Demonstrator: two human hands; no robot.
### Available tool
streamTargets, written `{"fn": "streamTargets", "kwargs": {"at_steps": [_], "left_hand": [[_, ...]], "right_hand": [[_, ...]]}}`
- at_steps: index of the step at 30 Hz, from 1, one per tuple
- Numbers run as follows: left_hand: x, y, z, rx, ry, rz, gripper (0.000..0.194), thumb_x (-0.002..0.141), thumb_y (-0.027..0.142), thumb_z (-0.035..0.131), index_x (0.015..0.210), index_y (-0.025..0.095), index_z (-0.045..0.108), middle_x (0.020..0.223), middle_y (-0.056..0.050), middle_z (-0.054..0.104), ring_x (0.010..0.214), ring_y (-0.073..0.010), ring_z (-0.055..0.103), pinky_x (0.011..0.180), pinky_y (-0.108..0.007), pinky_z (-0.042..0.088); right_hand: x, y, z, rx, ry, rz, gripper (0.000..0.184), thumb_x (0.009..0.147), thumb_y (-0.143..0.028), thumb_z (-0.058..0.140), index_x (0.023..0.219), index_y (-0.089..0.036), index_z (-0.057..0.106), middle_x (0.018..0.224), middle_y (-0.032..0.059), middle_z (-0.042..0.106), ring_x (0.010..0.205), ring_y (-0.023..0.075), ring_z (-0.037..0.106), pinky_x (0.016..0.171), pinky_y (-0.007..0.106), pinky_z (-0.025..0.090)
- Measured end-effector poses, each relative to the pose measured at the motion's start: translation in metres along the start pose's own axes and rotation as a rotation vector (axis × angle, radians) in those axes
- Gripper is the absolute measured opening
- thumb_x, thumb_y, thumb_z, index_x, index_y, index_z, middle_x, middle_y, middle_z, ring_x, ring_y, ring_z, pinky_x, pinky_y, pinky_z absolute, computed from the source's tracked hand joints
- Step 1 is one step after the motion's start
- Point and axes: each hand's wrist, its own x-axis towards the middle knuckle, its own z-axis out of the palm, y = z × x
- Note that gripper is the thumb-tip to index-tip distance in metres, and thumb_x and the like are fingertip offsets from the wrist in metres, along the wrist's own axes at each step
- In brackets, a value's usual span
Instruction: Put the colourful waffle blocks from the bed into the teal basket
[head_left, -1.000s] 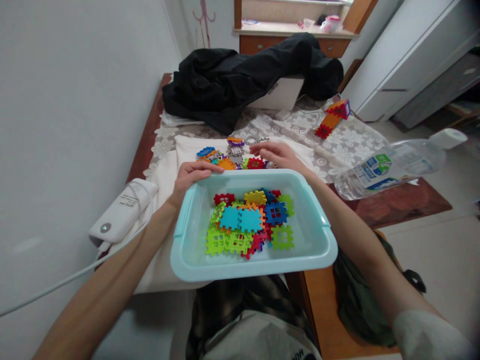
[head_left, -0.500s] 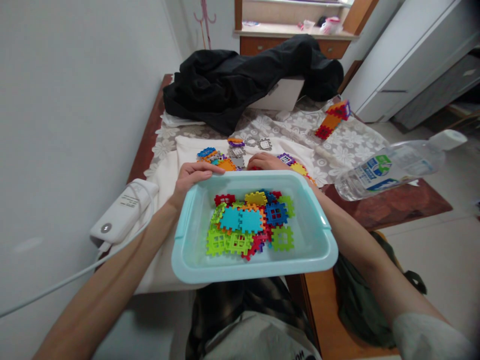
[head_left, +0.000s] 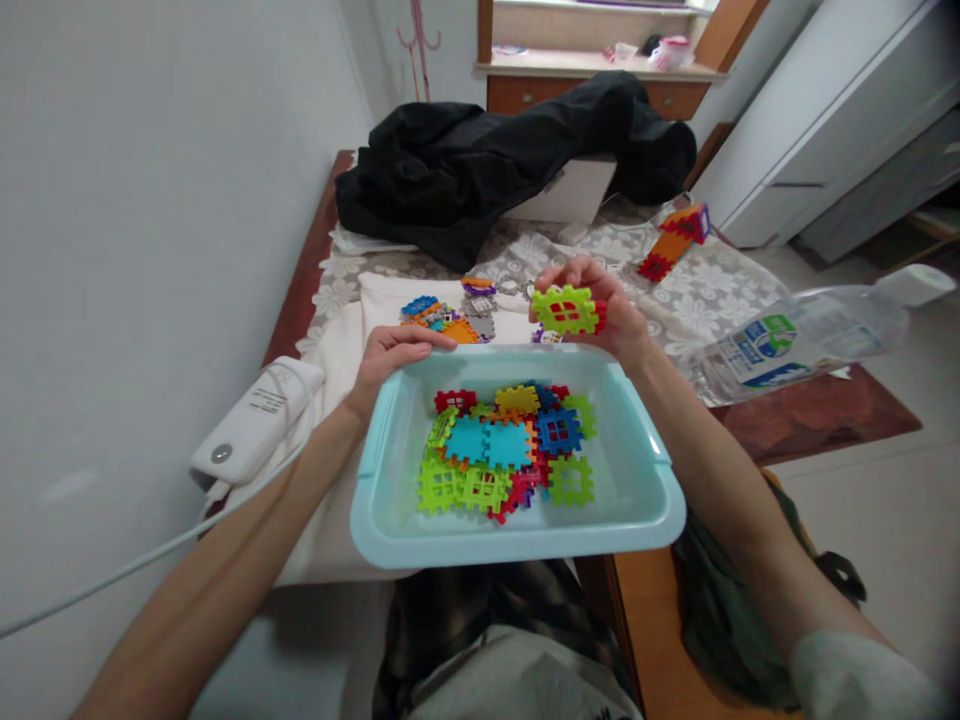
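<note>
A light blue plastic basin (head_left: pixel 517 555) is in front of me, with interlocking toy building pieces (head_left: pixel 487 443) in green, turquoise, blue, red and yellow piled inside. My left hand (head_left: pixel 394 362) is closed on the basin's far left rim, fingers lying over the edge. Above the far right rim, my right hand (head_left: pixel 600 300) pinches a lime-green window-shaped building piece (head_left: pixel 565 311); something red, seemingly another piece, shows behind it. Beyond the basin, more loose pieces (head_left: pixel 457 325) in orange, blue and grey lie on a white cloth (head_left: pixel 382 298).
A clear plastic bottle (head_left: pixel 810 330) stands on the right. Farther back is an orange-red assembled strip of pieces (head_left: pixel 671 243) on the lace tablecloth. Black fabric (head_left: pixel 480 150) drapes across the back. At left lie a white power bank (head_left: pixel 255 415) and its cable.
My right hand has risen from behind the basin's far rim and now holds up a green piece with red behind it. My left hand stays on the rim.
</note>
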Motion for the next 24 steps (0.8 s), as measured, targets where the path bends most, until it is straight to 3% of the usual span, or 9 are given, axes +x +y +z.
{"fn": "streamTargets", "kwargs": {"at_steps": [2,4,8,11,14,17,20,24], "left_hand": [[0.0,0.001,0.001,0.002,0.005,-0.002,0.017,0.063,0.031,0.085,0.075,0.02,0.09,0.071,-0.007,0.082,0.06,-0.0175,0.068,0.056,-0.025,0.05],[0.0,0.002,0.002,-0.001,0.014,-0.001,0.017,0.063,0.031,0.085,0.075,0.02,0.09,0.071,-0.007,0.082,0.061,-0.018,0.069,0.056,-0.025,0.051],[-0.001,0.003,0.004,-0.006,0.001,0.012,0.017,0.063,0.031,0.085,0.074,0.02,0.091,0.077,-0.008,0.085,0.061,-0.0163,0.07,0.057,-0.023,0.051],[-0.003,0.003,0.003,0.003,-0.016,0.025,0.018,0.065,0.031,0.085,0.077,0.019,0.092,0.08,-0.009,0.086,0.062,-0.0162,0.071,0.058,-0.022,0.051],[-0.003,0.002,0.002,0.008,-0.019,0.026,0.017,0.065,0.031,0.084,0.076,0.019,0.091,0.079,-0.009,0.085,0.063,-0.0172,0.07,0.058,-0.024,0.051],[-0.003,0.002,0.001,0.015,-0.018,0.027,0.017,0.065,0.031,0.084,0.075,0.019,0.091,0.079,-0.01,0.085,0.064,-0.0189,0.071,0.059,-0.026,0.052],[-0.003,0.002,0.002,0.024,-0.013,0.036,0.019,0.065,0.031,0.084,0.077,0.018,0.091,0.082,-0.011,0.086,0.065,-0.0197,0.071,0.06,-0.027,0.052],[-0.003,0.002,0.003,0.022,-0.015,0.025,0.018,0.065,0.031,0.083,0.076,0.018,0.091,0.08,-0.01,0.085,0.064,-0.0197,0.071,0.059,-0.027,0.051]], "right_hand": [[-0.004,-0.002,0.003,0.029,-0.112,0.042,0.073,0.078,-0.098,0.068,0.097,-0.028,0.07,0.116,0.0082,0.078,0.109,0.0314,0.078,0.099,0.053,0.064],[-0.004,0.0,0.002,-0.057,-0.12,0.075,0.074,0.087,-0.099,0.056,0.096,-0.027,0.074,0.115,0.0087,0.08,0.114,0.0316,0.077,0.106,0.055,0.061],[-0.002,0.009,-0.005,-0.468,-0.109,0.134,0.051,0.103,-0.072,0.064,0.123,-0.029,0.081,0.135,0.0077,0.079,0.131,0.0293,0.07,0.12,0.052,0.051],[-0.003,0.022,-0.013,-0.693,-0.238,0.137,0.053,0.104,-0.062,0.069,0.149,-0.034,0.07,0.159,0.0072,0.067,0.149,0.0307,0.06,0.129,0.054,0.043],[-0.004,0.043,-0.02,-0.971,-0.421,0.107,0.052,0.102,-0.046,0.074,0.153,-0.036,0.066,0.169,0.0058,0.058,0.158,0.0321,0.051,0.135,0.06,0.033],[-0.002,0.06,-0.022,-1.158,-0.533,0.062,0.036,0.105,-0.033,0.068,0.141,-0.033,0.073,0.161,0.008,0.065,0.148,0.0323,0.06,0.128,0.061,0.041],[0.001,0.061,-0.021,-1.185,-0.562,0.005,0.023,0.107,-0.034,0.066,0.123,-0.024,0.079,0.137,0.0118,0.077,0.124,0.029,0.072,0.111,0.05,0.054],[0.002,0.051,-0.015,-1.257,-0.528,-0.005,0.023,0.107,-0.038,0.068,0.118,-0.022,0.078,0.117,0.0108,0.08,0.109,0.028,0.073,0.1,0.045,0.055]]}}
